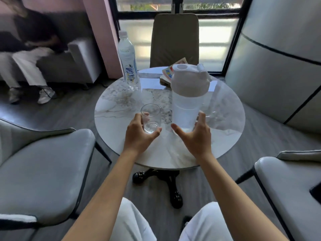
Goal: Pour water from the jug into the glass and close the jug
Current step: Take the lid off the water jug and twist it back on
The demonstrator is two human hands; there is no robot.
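Note:
A clear empty glass (150, 117) stands upright on the round marble table (225, 126), near its front edge. My left hand (139, 134) wraps the lower part of the glass, thumb in front and fingers behind. To the right of the glass stands a tall translucent jug (186, 108) with a white lid (189, 80); the lid's small flap is raised at the far right. My right hand (196, 136) is spread at the jug's base, thumb to the left and fingers on the right side. Whether it presses the jug I cannot tell.
A plastic water bottle (128, 61) stands at the table's far left, and a book (169, 72) lies behind the jug. Grey armchairs (45, 164) flank me on both sides, and a tan chair (174, 40) faces me. A seated person (29, 54) is far left.

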